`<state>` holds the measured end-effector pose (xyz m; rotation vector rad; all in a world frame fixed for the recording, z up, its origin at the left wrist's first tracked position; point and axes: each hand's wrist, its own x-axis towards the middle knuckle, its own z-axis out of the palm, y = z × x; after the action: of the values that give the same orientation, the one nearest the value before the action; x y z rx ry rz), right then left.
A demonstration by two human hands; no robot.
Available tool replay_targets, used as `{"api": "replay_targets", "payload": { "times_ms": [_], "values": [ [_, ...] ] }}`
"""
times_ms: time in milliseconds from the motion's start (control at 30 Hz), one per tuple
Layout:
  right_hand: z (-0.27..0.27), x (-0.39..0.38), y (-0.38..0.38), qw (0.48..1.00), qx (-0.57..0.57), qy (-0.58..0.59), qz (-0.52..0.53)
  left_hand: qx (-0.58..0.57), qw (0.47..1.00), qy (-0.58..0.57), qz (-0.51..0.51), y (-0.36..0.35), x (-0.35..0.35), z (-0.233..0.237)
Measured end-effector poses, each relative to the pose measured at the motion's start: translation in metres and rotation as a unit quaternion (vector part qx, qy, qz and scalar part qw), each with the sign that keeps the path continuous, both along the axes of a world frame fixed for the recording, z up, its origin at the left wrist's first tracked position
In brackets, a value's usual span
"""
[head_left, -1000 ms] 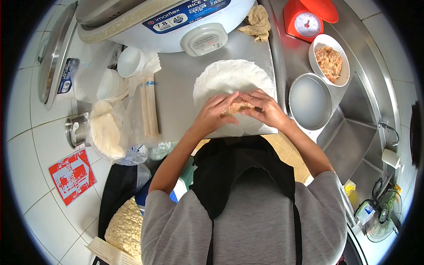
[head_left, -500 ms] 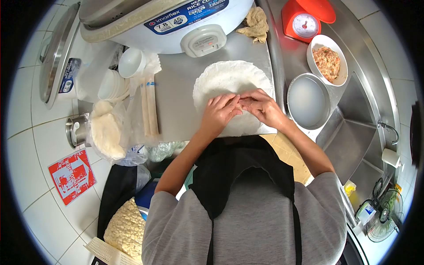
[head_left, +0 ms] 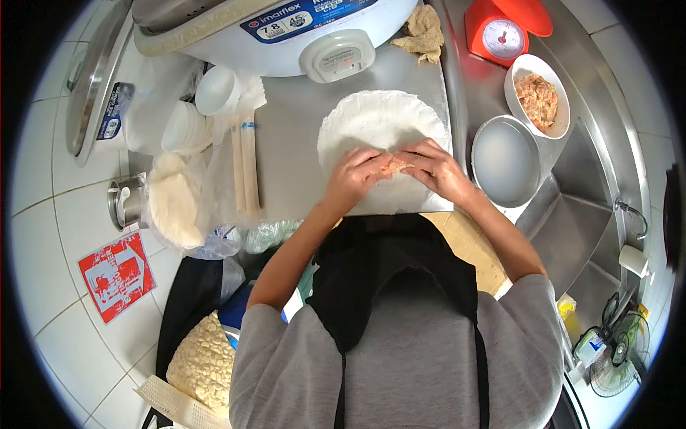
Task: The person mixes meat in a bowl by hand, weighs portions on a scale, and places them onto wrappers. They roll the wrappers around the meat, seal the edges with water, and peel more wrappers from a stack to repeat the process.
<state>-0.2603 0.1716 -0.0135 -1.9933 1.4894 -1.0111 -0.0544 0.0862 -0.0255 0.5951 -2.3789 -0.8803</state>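
Observation:
A stack of round white wrappers point(head_left: 350, 118) lies near the front edge of the steel counter. Over its middle, my left hand point(head_left: 357, 174) and my right hand point(head_left: 434, 169) meet with bent fingers. A pinkish strip of ground meat filling point(head_left: 396, 166) shows between their fingertips, close over the top wrapper. Both thumbs sit on the near side of the strip, and the fingers curl along its far side. To the right stands a white bowl point(head_left: 561, 89) of the same filling, and nearer my right hand is a round metal pan point(head_left: 506, 161) of cloudy liquid.
Behind the wrappers stands a large rice cooker point(head_left: 286, 53), with a crumpled cloth point(head_left: 423, 36) beside it. A red kitchen scale point(head_left: 493, 32) is at back right, a steel sink point(head_left: 564, 225) at right. Wooden sticks point(head_left: 246, 164) and bagged dough-coloured sheets point(head_left: 174, 204) lie left.
My fingers have shifted along the filling, and more of the pinkish strip shows between them. The whole view has moved slightly.

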Motion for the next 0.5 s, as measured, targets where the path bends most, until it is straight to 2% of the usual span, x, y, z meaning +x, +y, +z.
{"api": "replay_targets", "payload": {
  "times_ms": [67, 167, 267, 300, 367, 433, 500],
  "values": [
    [-0.002, -0.003, 0.000, 1.000, 0.004, -0.004, 0.012, 0.055, 0.998, -0.009, -0.032, -0.008, 0.005, -0.001],
    [0.002, -0.005, -0.003, 1.000, 0.004, 0.002, 0.024, 0.026, 0.999, -0.019, -0.021, -0.005, 0.009, 0.011],
    [-0.002, -0.006, -0.002, 0.999, 0.012, 0.010, 0.031, 0.047, 0.996, -0.057, -0.047, -0.015, 0.028, -0.008],
    [0.000, -0.008, -0.004, 0.999, 0.017, 0.014, 0.036, 0.045, 0.996, -0.054, -0.046, -0.015, 0.027, 0.000],
    [0.007, -0.006, -0.003, 0.999, 0.028, -0.003, 0.032, 0.097, 0.992, -0.070, -0.046, -0.013, 0.026, 0.017],
    [0.007, -0.006, -0.002, 0.998, 0.045, -0.023, 0.027, 0.124, 0.989, -0.069, -0.051, -0.015, 0.030, 0.012],
    [-0.003, -0.008, -0.001, 0.999, -0.001, 0.009, 0.045, 0.155, 0.984, -0.069, -0.055, -0.018, 0.037, 0.007]
  ]
}}
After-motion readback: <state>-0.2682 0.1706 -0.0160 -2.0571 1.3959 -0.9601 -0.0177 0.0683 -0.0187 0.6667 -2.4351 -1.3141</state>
